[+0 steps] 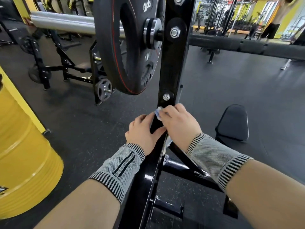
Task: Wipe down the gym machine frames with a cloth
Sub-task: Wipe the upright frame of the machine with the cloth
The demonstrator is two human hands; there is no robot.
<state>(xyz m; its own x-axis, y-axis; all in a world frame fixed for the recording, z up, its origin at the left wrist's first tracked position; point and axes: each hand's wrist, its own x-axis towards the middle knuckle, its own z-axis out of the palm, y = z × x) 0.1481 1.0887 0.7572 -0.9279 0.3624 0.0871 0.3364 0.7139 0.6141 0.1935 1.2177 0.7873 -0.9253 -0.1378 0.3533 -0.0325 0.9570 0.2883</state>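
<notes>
Head view shows both forearms in grey knit wrist sleeves reaching along a black frame upright [171, 76] that runs from the near bottom edge up and away. The left hand [142, 132] curls round the upright's left edge, steadying it. The right hand [177, 123] grips a pale blue-white cloth [158, 112] pressed to the frame's face, a loose tail hanging just below the wrist.

Just beyond the cloth sits a bolt head [166, 97], and above it the rim of a black weight plate [130, 47] hangs close on the left. Pushing the cloth farther up could, I judge, snag it on the bolt or bump knuckles against the plate, which hangs on a peg. The dangling tail might catch the diagonal brace [189, 161] near the right wrist.

Room is tight on the left, where the plate crowds the upright; on the right, open dark floor [231, 83] gives the elbow free swing, with a padded seat [233, 123] well apart.
</notes>
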